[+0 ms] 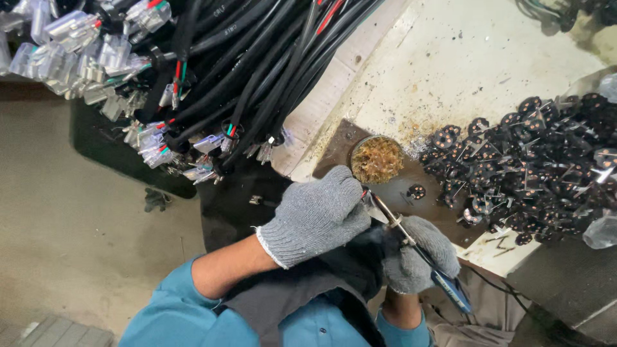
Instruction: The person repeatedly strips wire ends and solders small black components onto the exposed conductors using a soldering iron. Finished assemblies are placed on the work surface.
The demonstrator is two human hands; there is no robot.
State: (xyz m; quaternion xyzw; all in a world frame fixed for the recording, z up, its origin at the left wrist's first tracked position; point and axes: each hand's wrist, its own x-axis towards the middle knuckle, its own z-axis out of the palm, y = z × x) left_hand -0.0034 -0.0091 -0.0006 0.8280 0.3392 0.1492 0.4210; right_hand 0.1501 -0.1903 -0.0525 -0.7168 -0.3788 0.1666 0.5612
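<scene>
Nearest, a person in teal sleeves and a dark apron is bending over the bench edge. The left hand [316,217], in a grey knit glove, is curling shut, its fingertips pinching what looks like a red wire end at the iron's tip; the held piece is too small to tell for sure. The right hand [418,256], gloved alike, is closing round a soldering iron [418,247], its blue handle sticking out below the fist and its metal shaft pointing up toward the left fingertips.

Just beyond the hands, a round tin of brass-coloured tip-cleaning wool [376,159] is sitting on a dark stained plate [334,154]. One small black round part [416,191] is lying alone beside it.

To the right, a heap of black round plug inserts with metal pins [533,170] is spreading over the worn white bench [463,58].

Farthest, upper left, a thick bundle of black cables [250,71] is hanging over the bench edge, ending in clear-sleeved terminals [77,45] with red and green cores.
</scene>
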